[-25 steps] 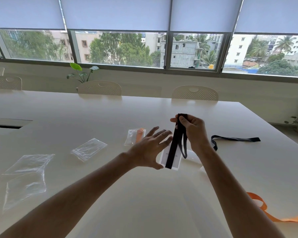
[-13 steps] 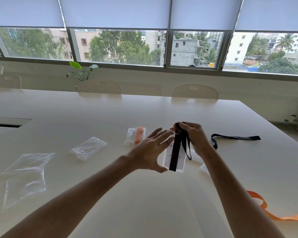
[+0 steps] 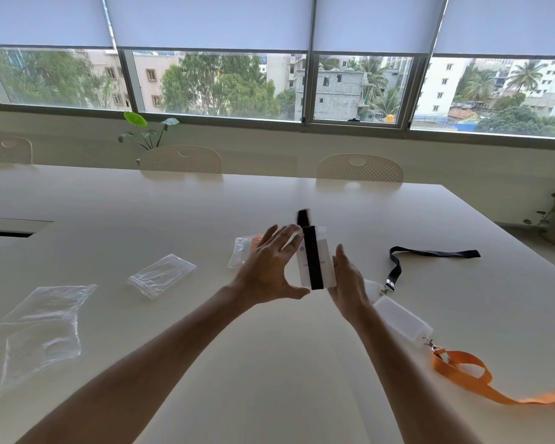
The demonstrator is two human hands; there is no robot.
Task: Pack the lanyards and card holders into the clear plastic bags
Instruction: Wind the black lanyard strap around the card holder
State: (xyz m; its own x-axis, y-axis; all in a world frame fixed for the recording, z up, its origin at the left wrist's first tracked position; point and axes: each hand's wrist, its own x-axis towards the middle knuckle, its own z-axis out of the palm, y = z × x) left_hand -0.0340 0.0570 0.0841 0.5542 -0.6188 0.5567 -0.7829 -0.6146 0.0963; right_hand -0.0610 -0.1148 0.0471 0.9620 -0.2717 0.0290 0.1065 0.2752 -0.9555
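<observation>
A white card holder [image 3: 326,251] with a black lanyard [image 3: 311,261] wound lengthwise round it is held upright above the table. My left hand [image 3: 269,270] holds its left edge, thumb under the bottom corner and spread fingers at the top. My right hand [image 3: 346,280] is flat, fingers straight, against its right edge. The strap's end sticks up blurred above the holder. Empty clear bags [image 3: 162,274] [image 3: 45,306] [image 3: 42,347] lie to the left. One bag with an orange lanyard inside [image 3: 242,249] lies behind my left hand.
On the white table [image 3: 269,363], a second black lanyard [image 3: 430,253] lies at the right. Nearer, another card holder [image 3: 401,318] is clipped to an orange lanyard [image 3: 462,371]. A cable slot [image 3: 13,227] is at far left; chairs [image 3: 359,169] line the far edge.
My right hand has let go of the lanyard's top loop and dropped beside the holder. The holder has risen and my left hand now supports it; the strap end flicks upward.
</observation>
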